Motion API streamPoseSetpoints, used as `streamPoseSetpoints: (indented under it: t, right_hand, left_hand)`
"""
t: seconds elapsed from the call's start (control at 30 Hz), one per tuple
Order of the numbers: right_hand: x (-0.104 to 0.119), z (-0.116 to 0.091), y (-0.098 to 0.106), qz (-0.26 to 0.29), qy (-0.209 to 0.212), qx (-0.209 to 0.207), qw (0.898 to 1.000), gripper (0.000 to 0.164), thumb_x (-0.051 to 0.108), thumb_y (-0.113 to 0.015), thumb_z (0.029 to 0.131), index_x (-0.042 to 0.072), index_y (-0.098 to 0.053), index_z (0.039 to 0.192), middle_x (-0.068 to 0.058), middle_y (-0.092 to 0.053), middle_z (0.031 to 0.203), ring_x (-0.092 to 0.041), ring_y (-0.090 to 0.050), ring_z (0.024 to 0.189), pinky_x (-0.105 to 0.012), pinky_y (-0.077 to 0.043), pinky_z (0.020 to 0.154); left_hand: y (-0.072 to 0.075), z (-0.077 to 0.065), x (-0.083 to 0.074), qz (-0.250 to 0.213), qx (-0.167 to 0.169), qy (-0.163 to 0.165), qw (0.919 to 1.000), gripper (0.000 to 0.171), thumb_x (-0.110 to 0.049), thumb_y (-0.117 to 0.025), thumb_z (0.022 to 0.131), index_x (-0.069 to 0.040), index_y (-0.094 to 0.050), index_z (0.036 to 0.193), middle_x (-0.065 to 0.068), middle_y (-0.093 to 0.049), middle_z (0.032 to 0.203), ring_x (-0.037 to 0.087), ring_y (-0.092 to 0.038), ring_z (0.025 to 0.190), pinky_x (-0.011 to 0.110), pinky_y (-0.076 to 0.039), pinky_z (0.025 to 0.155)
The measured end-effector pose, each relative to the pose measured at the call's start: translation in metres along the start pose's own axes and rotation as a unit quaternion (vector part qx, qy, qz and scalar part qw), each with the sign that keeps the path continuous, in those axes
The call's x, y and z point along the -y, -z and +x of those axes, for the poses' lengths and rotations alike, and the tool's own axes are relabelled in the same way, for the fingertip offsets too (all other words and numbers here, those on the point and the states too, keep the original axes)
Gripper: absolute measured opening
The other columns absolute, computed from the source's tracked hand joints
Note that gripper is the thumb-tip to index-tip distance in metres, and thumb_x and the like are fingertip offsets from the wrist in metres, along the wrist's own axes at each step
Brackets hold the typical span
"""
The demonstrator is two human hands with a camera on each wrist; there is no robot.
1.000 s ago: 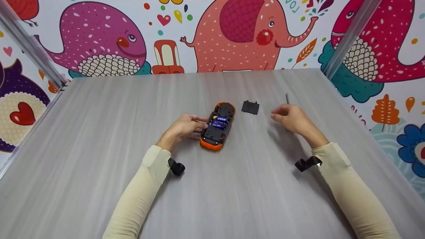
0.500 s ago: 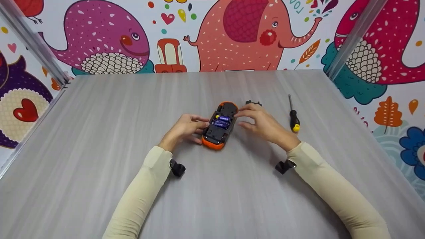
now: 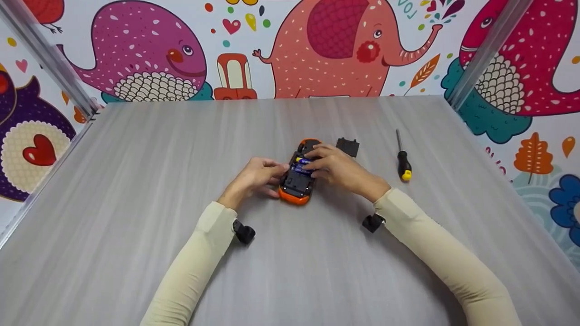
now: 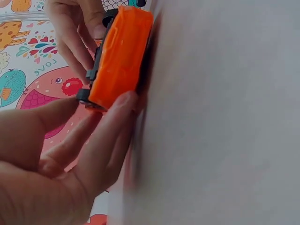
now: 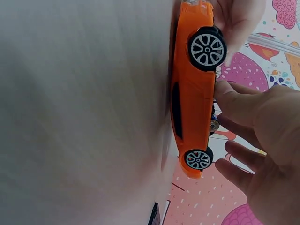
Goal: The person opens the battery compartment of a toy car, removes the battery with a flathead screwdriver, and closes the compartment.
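Observation:
An orange toy car (image 3: 297, 182) lies upside down on the table, its black underside up. Blue batteries (image 3: 298, 169) sit in its uncovered battery compartment. My left hand (image 3: 258, 175) steadies the car from the left; in the left wrist view its thumb is at a wheel and fingertips press the orange body (image 4: 124, 56). My right hand (image 3: 340, 170) reaches over the compartment from the right, fingertips at the batteries and partly hiding them. In the right wrist view, a battery end (image 5: 214, 125) shows beside the thumb, with the fingers loosely bent.
The black battery cover (image 3: 348, 146) lies just beyond my right hand. Farther right is a screwdriver (image 3: 403, 164) with a black and yellow handle. A printed cartoon wall (image 3: 331, 68) rises behind the table (image 3: 181, 136).
My right hand has moved left, away from the screwdriver and past the cover, to the car's battery compartment. My left hand has stayed at the car's left side.

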State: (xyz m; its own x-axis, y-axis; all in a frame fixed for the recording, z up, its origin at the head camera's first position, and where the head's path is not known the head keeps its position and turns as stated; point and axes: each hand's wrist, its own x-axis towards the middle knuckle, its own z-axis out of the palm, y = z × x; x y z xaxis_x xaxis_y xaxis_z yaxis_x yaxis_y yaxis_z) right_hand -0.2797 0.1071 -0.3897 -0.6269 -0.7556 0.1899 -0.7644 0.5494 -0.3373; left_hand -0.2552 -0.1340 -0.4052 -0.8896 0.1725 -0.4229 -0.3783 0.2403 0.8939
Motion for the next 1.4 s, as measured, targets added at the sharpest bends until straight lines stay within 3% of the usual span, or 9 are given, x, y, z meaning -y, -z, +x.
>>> streamPoseSetpoints:
  t: [0.1,0.23,0.47,0.73,1.03,1.23,1.4]
  right_hand:
    - [-0.001,0.002,-0.001,0.001,-0.002,-0.003,1.000,0.028,0.010,-0.068,0.094,0.013,-0.074,0.121,-0.011,-0.066,0.134,-0.036,-0.046,0.140,-0.052,-0.036,0.121]
    - [-0.002,0.004,-0.003,0.000,0.006,-0.013,1.000,0.025,0.009,-0.069,0.094,0.011,-0.076,0.118,-0.009,-0.070,0.128,-0.036,-0.048,0.139,-0.052,-0.037,0.120]
    - [-0.001,0.005,-0.004,-0.005,0.022,-0.023,0.999,0.023,0.008,-0.069,0.093,0.008,-0.076,0.116,-0.009,-0.073,0.122,-0.034,-0.050,0.137,-0.050,-0.040,0.119]
    - [0.003,0.006,-0.008,0.000,0.016,-0.022,1.000,0.023,0.009,-0.069,0.094,0.009,-0.076,0.116,-0.008,-0.074,0.120,-0.031,-0.055,0.130,-0.046,-0.046,0.114]
    - [0.007,0.008,-0.013,0.002,0.005,-0.062,0.998,0.020,0.015,-0.073,0.091,0.008,-0.078,0.109,-0.008,-0.077,0.108,-0.030,-0.059,0.120,-0.045,-0.047,0.110]
    - [0.010,0.011,-0.015,-0.017,0.008,-0.080,0.997,0.018,0.017,-0.074,0.091,0.008,-0.078,0.106,-0.010,-0.075,0.104,-0.030,-0.060,0.112,-0.046,-0.047,0.108]
    - [0.013,0.014,-0.014,-0.023,0.009,-0.075,0.997,0.017,0.018,-0.074,0.091,0.007,-0.079,0.103,-0.011,-0.075,0.100,-0.031,-0.061,0.108,-0.047,-0.049,0.104]
  left_hand:
    - [0.001,-0.003,0.001,0.006,0.023,-0.004,0.9997,0.045,-0.028,-0.067,0.098,-0.005,-0.059,0.135,0.019,-0.063,0.133,0.027,-0.067,0.109,0.035,-0.065,0.071]
    - [-0.001,-0.005,0.000,0.021,0.051,-0.010,0.9984,0.057,-0.019,-0.072,0.093,-0.004,-0.050,0.143,0.020,-0.058,0.139,0.030,-0.065,0.115,0.036,-0.065,0.076]
    - [-0.006,-0.004,-0.005,0.076,0.038,-0.010,0.9963,0.063,-0.006,-0.076,0.087,-0.005,-0.048,0.144,0.019,-0.058,0.134,0.022,-0.064,0.104,0.030,-0.064,0.074]
    - [0.003,-0.006,-0.006,0.092,0.048,-0.008,0.9946,0.060,-0.005,-0.071,0.091,-0.009,-0.049,0.146,0.019,-0.058,0.138,0.025,-0.064,0.113,0.030,-0.063,0.084]
    - [0.006,-0.008,-0.004,0.090,-0.016,-0.014,0.9958,0.050,-0.012,-0.070,0.093,-0.005,-0.055,0.141,0.019,-0.062,0.134,0.019,-0.065,0.103,0.027,-0.062,0.082]
    - [0.000,-0.009,-0.009,0.130,-0.022,-0.006,0.9913,0.055,-0.019,-0.074,0.092,-0.006,-0.054,0.141,0.018,-0.059,0.137,0.019,-0.064,0.099,0.026,-0.062,0.076]
    - [0.000,-0.006,-0.009,0.125,-0.038,-0.003,0.9914,0.051,-0.014,-0.073,0.092,-0.008,-0.057,0.140,0.018,-0.059,0.138,0.019,-0.063,0.102,0.024,-0.060,0.075]
